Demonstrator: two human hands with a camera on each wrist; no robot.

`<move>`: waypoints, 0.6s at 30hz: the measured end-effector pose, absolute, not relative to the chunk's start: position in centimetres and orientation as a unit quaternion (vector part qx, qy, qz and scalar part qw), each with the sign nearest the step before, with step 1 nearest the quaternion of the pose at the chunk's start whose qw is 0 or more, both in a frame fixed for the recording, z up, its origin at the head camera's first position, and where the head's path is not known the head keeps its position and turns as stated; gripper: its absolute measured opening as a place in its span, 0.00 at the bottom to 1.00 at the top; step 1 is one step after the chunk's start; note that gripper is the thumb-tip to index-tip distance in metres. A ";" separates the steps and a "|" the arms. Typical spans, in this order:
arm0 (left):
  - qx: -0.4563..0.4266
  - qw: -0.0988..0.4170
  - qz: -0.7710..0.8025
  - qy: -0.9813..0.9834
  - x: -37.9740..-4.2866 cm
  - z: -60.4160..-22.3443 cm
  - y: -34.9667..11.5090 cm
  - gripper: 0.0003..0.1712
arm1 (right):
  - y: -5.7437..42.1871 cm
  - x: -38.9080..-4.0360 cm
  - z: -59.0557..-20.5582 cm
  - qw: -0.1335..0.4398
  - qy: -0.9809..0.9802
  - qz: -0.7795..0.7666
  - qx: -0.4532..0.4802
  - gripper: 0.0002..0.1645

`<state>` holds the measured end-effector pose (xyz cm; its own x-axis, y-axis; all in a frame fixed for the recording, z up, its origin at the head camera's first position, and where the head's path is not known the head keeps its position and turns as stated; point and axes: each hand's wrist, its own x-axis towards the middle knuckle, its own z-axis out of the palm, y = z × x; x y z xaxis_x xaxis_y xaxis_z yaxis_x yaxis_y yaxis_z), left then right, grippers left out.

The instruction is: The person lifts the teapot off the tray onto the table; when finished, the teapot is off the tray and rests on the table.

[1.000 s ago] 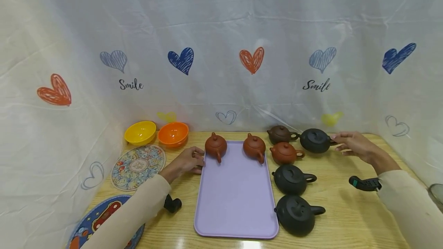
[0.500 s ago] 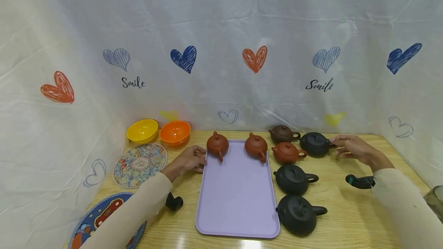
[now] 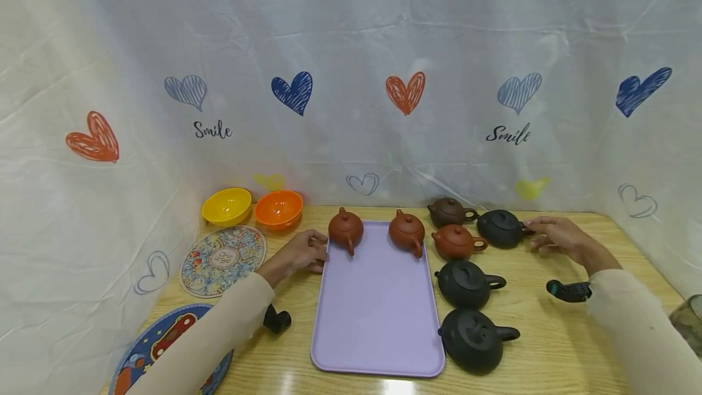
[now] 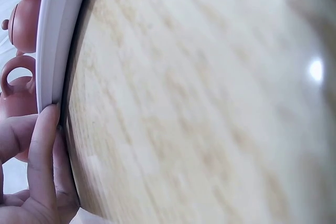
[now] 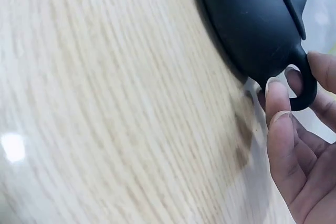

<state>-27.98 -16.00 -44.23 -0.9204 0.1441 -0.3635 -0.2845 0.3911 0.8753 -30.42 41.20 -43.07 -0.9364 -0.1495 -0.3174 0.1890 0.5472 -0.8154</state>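
In the head view, my left hand point(image 3: 303, 251) holds the left rim of the lilac tray point(image 3: 378, 322) near its far corner. The left wrist view shows the thumb and fingers point(image 4: 43, 156) at that rim. Two reddish-brown teapots, a left one point(image 3: 345, 229) and a right one point(image 3: 406, 230), sit at the tray's far end, handles toward me. At the far right, my right hand point(image 3: 567, 238) holds the loop handle of a black teapot point(image 3: 500, 228). The right wrist view shows its fingers point(image 5: 282, 145) around that handle point(image 5: 308, 85), the pot standing on the table.
Right of the tray stand a dark brown teapot point(image 3: 447, 212), a reddish teapot point(image 3: 455, 241) and two more black teapots, one farther point(image 3: 463, 283) and one nearer point(image 3: 470, 341). To the left are yellow point(image 3: 226, 207) and orange point(image 3: 278, 209) bowls, a patterned mat point(image 3: 205, 273) and a blue mat point(image 3: 142, 346).
The head view has shifted slightly, moving the scene a little to the right. The right hand has drawn slightly closer around the black teapot's handle. The left hand stays at the tray.
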 end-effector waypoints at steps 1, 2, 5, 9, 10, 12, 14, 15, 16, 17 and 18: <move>-0.043 0.195 0.549 0.812 -28.0 -44.2 -16.0 0.25 | 41.2 -30.4 -43.1 0.175 0.862 -0.475 0.012 0.35; -0.043 0.195 0.549 0.812 -28.0 -44.2 -16.0 0.25 | 41.1 -30.3 -43.2 0.171 0.863 -0.475 0.014 0.35; -0.043 0.194 0.547 0.813 -28.0 -44.4 -16.0 0.25 | 41.0 -30.2 -43.3 0.156 0.867 -0.473 0.013 0.37; -0.041 0.192 0.554 0.809 -28.1 -44.5 -16.0 0.25 | 40.8 -29.9 -43.0 0.127 0.874 -0.469 0.009 0.42; -0.039 0.193 0.555 0.808 -28.2 -44.5 -16.0 0.25 | 40.8 -29.8 -42.8 0.118 0.875 -0.469 0.007 0.43; -0.037 0.194 0.559 0.805 -28.1 -44.5 -16.0 0.25 | 40.6 -29.8 -42.4 0.102 0.877 -0.469 0.008 0.45; -0.035 0.195 0.560 0.804 -28.1 -44.5 -16.0 0.26 | 40.2 -29.8 -41.9 0.088 0.879 -0.469 0.005 0.47; -0.035 0.195 0.561 0.804 -28.1 -44.5 -16.0 0.26 | 39.9 -29.8 -41.6 0.082 0.878 -0.471 0.005 0.46; -0.035 0.195 0.561 0.804 -28.1 -44.5 -16.1 0.26 | 39.5 -29.9 -41.2 0.076 0.878 -0.473 0.002 0.46; -0.036 0.195 0.561 0.804 -28.1 -44.5 -16.1 0.26 | 38.9 -29.9 -40.8 0.072 0.878 -0.473 0.000 0.46; -0.036 0.195 0.562 0.803 -28.1 -44.5 -16.1 0.26 | 38.3 -29.9 -40.3 0.070 0.877 -0.474 -0.005 0.46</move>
